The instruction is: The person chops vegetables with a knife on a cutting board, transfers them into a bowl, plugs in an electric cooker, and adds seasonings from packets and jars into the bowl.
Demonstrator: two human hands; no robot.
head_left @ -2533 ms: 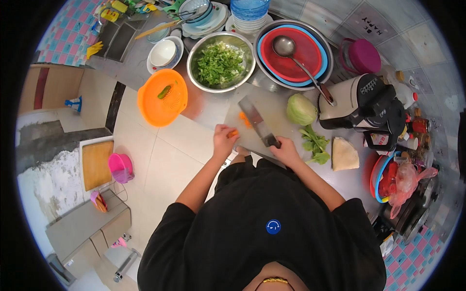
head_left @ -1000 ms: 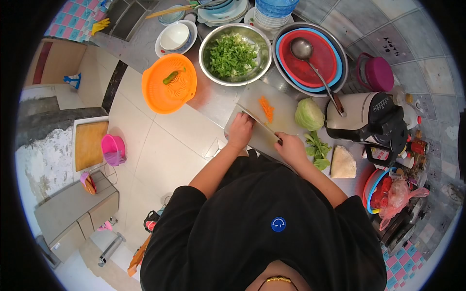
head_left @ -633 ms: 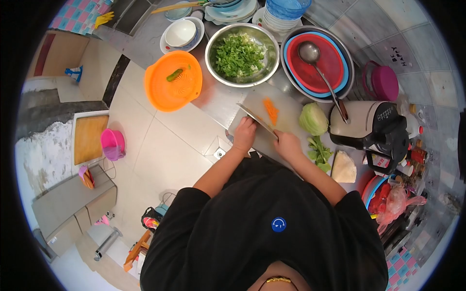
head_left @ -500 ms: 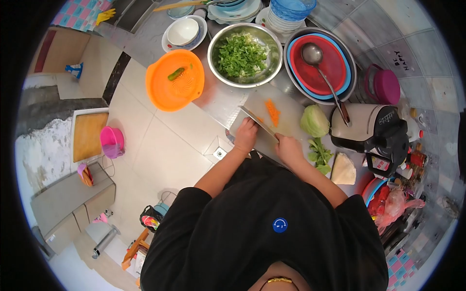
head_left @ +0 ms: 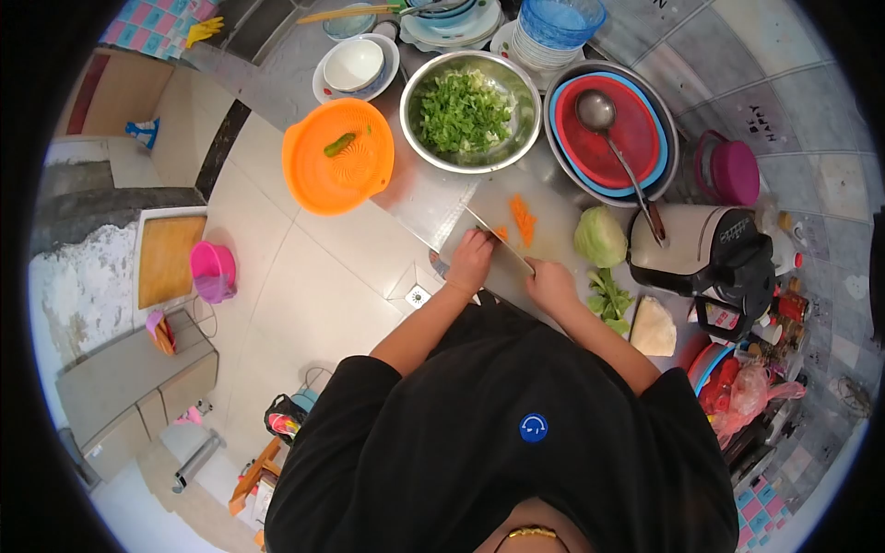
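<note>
Holding knife aslant in right hand, between orange shreds and curled left hand of indiscernible contents.

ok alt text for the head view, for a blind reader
Right hand grips a knife over a cutting board, left hand close beside the blade. Orange shreds lie on the board, near a cabbage and a bowl of chopped greens.

This is a kitchen. A steel bowl of chopped greens, a cutting board, stacked plates and a black-and-beige appliance crowd the counter, beside a tiled wall.
</note>
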